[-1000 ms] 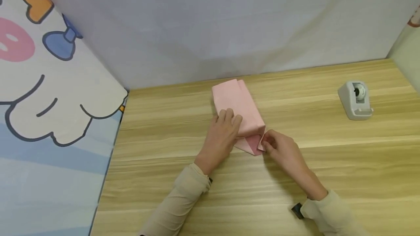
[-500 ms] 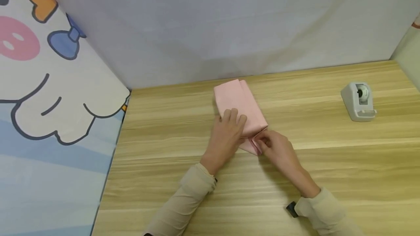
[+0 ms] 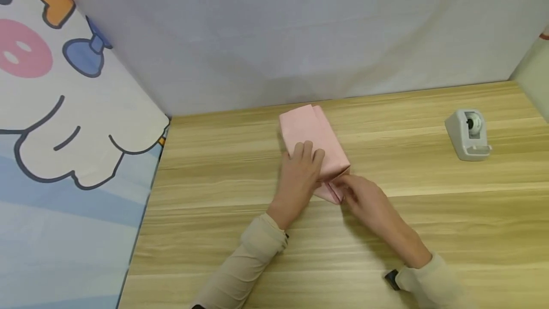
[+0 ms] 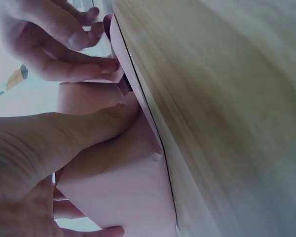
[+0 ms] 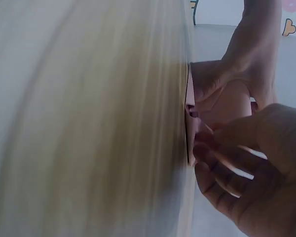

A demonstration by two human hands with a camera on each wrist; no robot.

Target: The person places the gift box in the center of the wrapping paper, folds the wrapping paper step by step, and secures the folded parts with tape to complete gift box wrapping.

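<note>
A box wrapped in pink paper (image 3: 310, 130) lies at an angle on the wooden table. My left hand (image 3: 296, 180) holds its near left part, with fingers over the top; the left wrist view shows the thumb (image 4: 106, 121) pressed on the folded paper at the end. At the box's near right corner my right hand (image 3: 371, 201) pinches the loose end flap (image 3: 329, 193) of the wrapping paper, which is folded in to a point on the table. Right fingertips (image 5: 204, 140) meet the paper low by the tabletop; the exact pinch is partly hidden.
A grey tape dispenser (image 3: 468, 135) with a roll in it stands at the right of the table (image 3: 206, 170). A pale cloth wall (image 3: 274, 37) rises behind the table, and a cartoon-printed panel (image 3: 86, 123) borders the left side.
My right hand has brought the right side of the end flap inward to the left, narrowing the flap. The left hand stays on the box, which has hardly moved.
</note>
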